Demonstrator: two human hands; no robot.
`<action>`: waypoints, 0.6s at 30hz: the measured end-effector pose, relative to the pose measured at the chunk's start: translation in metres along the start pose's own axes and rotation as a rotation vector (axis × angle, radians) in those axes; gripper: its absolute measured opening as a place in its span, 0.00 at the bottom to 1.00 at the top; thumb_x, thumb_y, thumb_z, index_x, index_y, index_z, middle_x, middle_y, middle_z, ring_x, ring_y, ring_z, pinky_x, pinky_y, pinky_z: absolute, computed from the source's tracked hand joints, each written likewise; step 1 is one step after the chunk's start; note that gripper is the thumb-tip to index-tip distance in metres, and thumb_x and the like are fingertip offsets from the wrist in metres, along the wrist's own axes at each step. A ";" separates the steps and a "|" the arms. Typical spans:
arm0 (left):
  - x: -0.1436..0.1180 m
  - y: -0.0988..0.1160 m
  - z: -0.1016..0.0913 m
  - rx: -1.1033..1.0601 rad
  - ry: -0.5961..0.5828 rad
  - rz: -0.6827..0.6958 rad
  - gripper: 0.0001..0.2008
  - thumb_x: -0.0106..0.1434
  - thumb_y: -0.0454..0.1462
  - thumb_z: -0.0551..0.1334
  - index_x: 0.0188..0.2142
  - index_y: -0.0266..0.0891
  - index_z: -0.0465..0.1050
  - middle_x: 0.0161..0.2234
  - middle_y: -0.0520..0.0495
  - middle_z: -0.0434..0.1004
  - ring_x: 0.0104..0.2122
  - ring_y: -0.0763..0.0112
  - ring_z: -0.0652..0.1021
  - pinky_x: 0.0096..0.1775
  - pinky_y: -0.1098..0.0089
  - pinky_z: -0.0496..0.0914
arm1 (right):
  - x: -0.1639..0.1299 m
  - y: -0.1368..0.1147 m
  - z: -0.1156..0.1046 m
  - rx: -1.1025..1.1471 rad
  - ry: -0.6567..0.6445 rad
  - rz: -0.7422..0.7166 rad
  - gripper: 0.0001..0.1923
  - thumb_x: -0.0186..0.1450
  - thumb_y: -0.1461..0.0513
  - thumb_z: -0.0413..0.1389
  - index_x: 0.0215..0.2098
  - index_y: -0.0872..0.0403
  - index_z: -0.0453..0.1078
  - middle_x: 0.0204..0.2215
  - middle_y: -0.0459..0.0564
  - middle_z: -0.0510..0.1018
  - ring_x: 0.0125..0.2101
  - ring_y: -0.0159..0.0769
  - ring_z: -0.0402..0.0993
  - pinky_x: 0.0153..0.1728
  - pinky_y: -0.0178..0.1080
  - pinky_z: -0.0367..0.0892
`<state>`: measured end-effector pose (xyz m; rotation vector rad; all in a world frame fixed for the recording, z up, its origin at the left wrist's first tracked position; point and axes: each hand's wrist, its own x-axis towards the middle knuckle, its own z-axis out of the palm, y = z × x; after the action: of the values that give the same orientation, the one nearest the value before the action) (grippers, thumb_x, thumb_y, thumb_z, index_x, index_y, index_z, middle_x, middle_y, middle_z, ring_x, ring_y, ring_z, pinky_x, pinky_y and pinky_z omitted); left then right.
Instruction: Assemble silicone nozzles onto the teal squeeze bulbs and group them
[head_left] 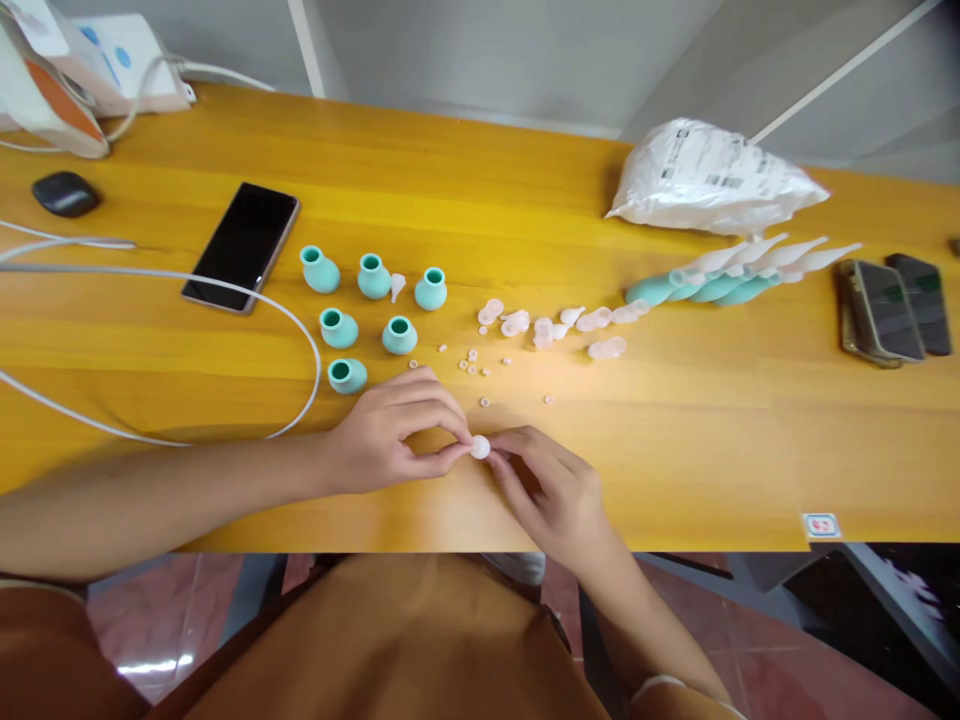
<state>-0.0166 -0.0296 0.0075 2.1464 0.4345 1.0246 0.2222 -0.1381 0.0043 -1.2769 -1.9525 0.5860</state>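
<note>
Near the table's front edge, my left hand (pixel 409 428) and my right hand (pixel 551 485) meet at a small round white plastic piece (pixel 480 447). Thumb and fingers of each hand pinch it from either side. Just beyond them lie several tiny ring-shaped pieces (pixel 472 356). Farther back is a row of translucent pale cup-like pieces (pixel 544 330), with some white teardrop-shaped pieces (pixel 572 316) among them. Left of these stand several turquoise vase-shaped bulbs (pixel 400 335) with open necks. One white funnel-like piece (pixel 397 288) sits beside a bulb.
On the right, turquoise bulbs with long white tips (pixel 750 270) lie in rows before a white plastic bag (pixel 712 178). Phones (pixel 889 310) rest at the far right. A black phone (pixel 244 245), a mouse (pixel 65 193) and a looping white cable (pixel 311 350) occupy the left.
</note>
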 end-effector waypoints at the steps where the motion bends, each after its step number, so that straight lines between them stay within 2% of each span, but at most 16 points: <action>1: 0.000 0.000 0.000 0.002 -0.001 0.004 0.05 0.73 0.31 0.74 0.44 0.42 0.82 0.40 0.49 0.90 0.39 0.66 0.85 0.47 0.62 0.77 | 0.000 0.000 0.000 -0.001 0.004 0.000 0.11 0.79 0.70 0.60 0.56 0.51 0.74 0.41 0.51 0.85 0.38 0.37 0.84 0.40 0.40 0.79; 18: -0.001 -0.003 0.000 -0.015 -0.031 0.039 0.04 0.77 0.36 0.72 0.50 0.44 0.84 0.43 0.50 0.91 0.41 0.68 0.84 0.51 0.62 0.78 | 0.002 -0.002 -0.002 -0.026 -0.012 -0.005 0.09 0.78 0.70 0.61 0.53 0.52 0.74 0.39 0.50 0.84 0.36 0.37 0.83 0.38 0.39 0.77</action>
<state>-0.0174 -0.0285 0.0049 2.1627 0.3701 1.0113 0.2219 -0.1370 0.0073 -1.2875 -1.9789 0.5688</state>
